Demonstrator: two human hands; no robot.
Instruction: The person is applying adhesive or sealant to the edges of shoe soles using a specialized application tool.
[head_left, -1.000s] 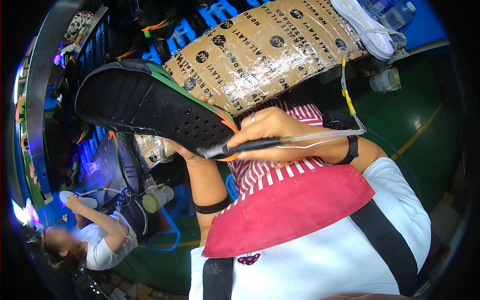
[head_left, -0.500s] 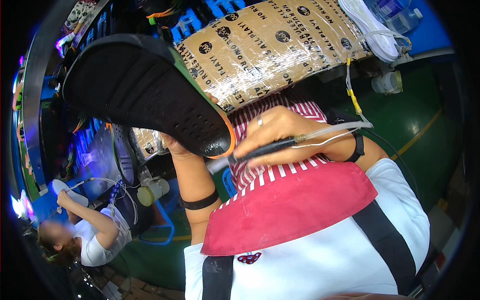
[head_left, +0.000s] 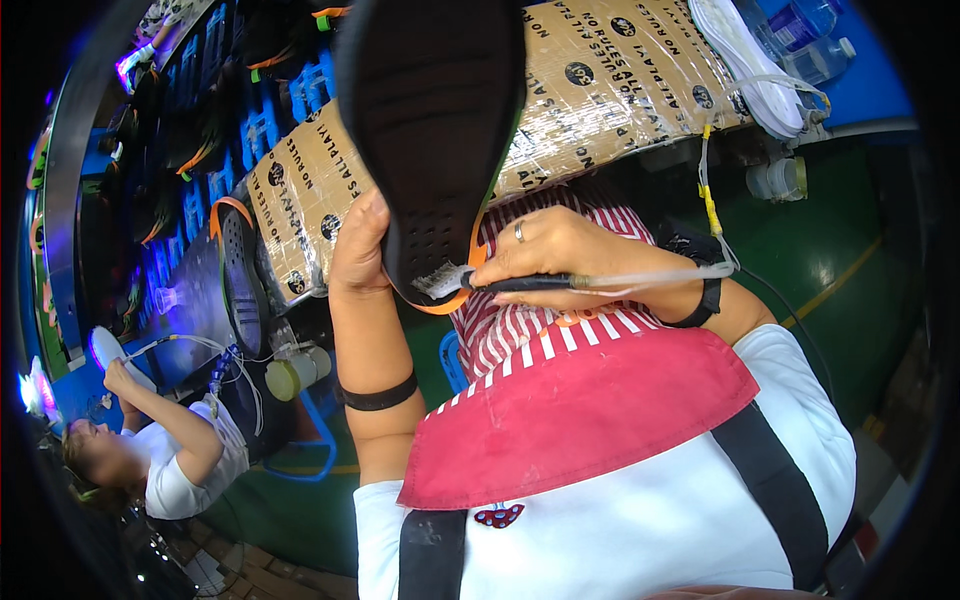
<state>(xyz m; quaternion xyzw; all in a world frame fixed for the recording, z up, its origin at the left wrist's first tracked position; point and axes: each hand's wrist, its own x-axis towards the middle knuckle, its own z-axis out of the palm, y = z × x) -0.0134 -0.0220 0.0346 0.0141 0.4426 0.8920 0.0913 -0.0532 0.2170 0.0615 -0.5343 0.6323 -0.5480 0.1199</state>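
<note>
Brushing the heel edge of a black shoe sole held up close in front of the chest.

The left hand [head_left: 362, 250] is closed around the near end of the shoe sole [head_left: 432, 130], which stands almost upright before the taped desk edge [head_left: 620, 90]; the right hand [head_left: 560, 250] pinches a thin brush [head_left: 520, 284] fed by a clear tube [head_left: 700, 270], its whitish bristles touching the sole's orange rim. A good stroke probably means light, even pressure, following the rim and turning the sole rather than the wrist. The sole looks like matte, perforated rubber, with curved edges; the desk edge is wrapped in glossy brown tape. Farther left, a second sole [head_left: 240, 290] lies flat, and a co-worker [head_left: 170, 460] bends over a white piece.
</note>
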